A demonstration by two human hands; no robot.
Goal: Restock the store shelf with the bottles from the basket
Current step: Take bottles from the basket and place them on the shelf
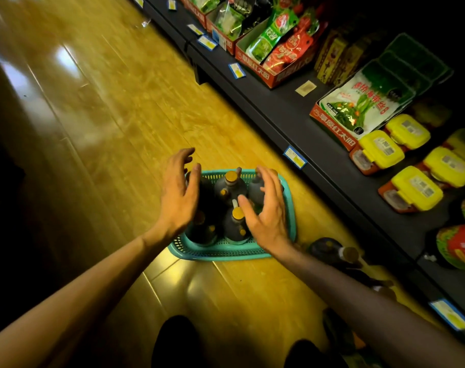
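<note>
Bottles (230, 187) between both hands (179, 192) (266, 211)

Glossy wood floor (114, 107), perforated plastic basket (220, 252)

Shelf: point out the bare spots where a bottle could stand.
The dark shelf looks bare between the red carton of sachets and the carton of green-white packs, apart from a small tan label. Crowded further right, where yellow-lidded tubs sit packed.

hidden: bottles (230, 185) partly behind hands | blurred: price tags (294, 156)
</note>
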